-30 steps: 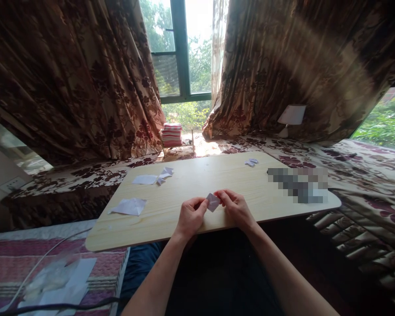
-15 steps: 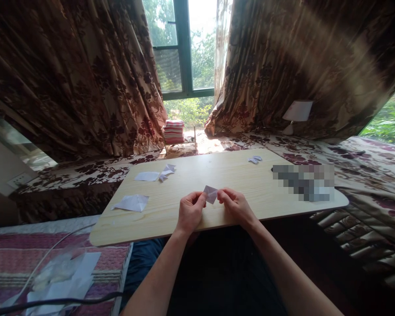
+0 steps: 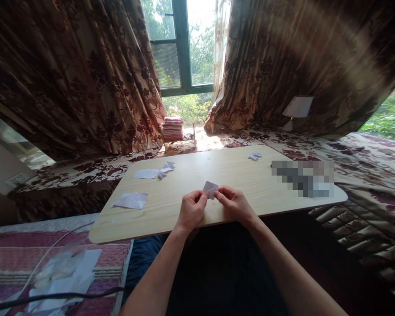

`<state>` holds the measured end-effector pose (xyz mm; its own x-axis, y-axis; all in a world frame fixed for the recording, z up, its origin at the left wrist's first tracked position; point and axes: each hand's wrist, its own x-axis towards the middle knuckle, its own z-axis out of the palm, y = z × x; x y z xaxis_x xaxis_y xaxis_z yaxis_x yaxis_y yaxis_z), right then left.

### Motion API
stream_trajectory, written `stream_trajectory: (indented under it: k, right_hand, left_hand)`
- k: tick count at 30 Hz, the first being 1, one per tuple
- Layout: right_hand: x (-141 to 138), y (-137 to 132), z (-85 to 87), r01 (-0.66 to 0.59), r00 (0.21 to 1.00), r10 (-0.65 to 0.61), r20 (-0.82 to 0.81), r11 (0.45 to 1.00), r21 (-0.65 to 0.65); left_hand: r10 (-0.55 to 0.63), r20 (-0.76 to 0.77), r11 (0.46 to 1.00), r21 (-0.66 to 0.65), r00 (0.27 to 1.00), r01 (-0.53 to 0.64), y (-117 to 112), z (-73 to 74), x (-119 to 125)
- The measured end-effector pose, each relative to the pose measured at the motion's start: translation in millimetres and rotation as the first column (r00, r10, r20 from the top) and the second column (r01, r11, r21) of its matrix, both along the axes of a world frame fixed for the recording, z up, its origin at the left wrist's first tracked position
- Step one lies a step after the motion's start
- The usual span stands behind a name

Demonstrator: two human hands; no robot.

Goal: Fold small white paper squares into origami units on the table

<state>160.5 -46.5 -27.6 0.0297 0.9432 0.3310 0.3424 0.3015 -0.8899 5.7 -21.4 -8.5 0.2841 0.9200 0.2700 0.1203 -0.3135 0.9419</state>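
Observation:
A small folded piece of paper [image 3: 211, 188], roughly diamond-shaped with creases across it, is held up over the front edge of the table. My left hand [image 3: 192, 210] pinches its left corner between thumb and fingers. On the opposite side, my right hand [image 3: 234, 202] grips the lower right edge the same way. The light wood-grain table [image 3: 171, 213] lies beneath both hands. To the left rests a creased sheet of paper [image 3: 131, 200], and behind it a flat sheet [image 3: 145, 174] beside small folded papers [image 3: 166, 168].
Folded paper pieces [image 3: 254, 156] lie at the table's far right, near a blurred-out patch [image 3: 304, 179]. Beyond stand a stack of striped cloths [image 3: 173, 128] and a white lamp [image 3: 298, 107]. Left of the table, loose papers [image 3: 69, 281] and a dark cable [image 3: 55, 299] lie on striped bedding.
My right hand has shifted slightly left and now pinches the folded paper lower along its right side. The paper is turned a little, with its point upward. The view has tilted slightly.

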Motion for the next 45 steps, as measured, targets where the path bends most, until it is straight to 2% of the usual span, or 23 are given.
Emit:
stream_trajectory:
  k: [5, 13, 19, 29, 34, 39, 45]
  right_hand:
    - [-2, -1, 1.4, -0.022, 1.000, 0.022, 0.004, 1.000, -0.009]
    - [1, -4, 9.4, 0.057, 0.998, -0.058, -0.036, 0.998, -0.028]
    - [3, -1, 2.9, 0.082, 0.992, -0.085, -0.088, 0.996, -0.033]
    - [1, -4, 4.4, 0.022, 0.985, -0.015, -0.173, 0.999, 0.041]
    - [-2, -3, 3.6, 0.004, 0.978, 0.015, -0.209, 0.996, 0.089]
    - [-2, -3, 6.0, 0.017, 0.993, -0.001, -0.115, 0.990, 0.139]
    - [11, -3, 30.0, -0.011, 0.990, -0.032, 0.139, 0.955, 0.298]
  left_hand:
    - [-0.010, -0.019, 1.000, 0.009, 1.000, 0.011, 0, -2.2, 1]
    - [-0.045, -0.024, 0.999, 0.007, 0.999, 0.045, 0, 0.7, -1]
    - [-0.064, -0.017, 0.998, -0.006, 0.998, 0.064, -1, 0.8, 1]
    - [-0.059, 0.039, 0.998, -0.025, 0.998, 0.060, -1, 3.1, 0]
    - [-0.103, 0.067, 0.992, -0.069, 0.992, 0.107, 0, 0.8, 1]
    - [-0.153, 0.087, 0.980, -0.117, 0.984, 0.163, 1, 3.8, 1]
    - [-0.134, 0.101, 0.974, -0.172, 0.986, 0.150, 3, 15.5, 2]
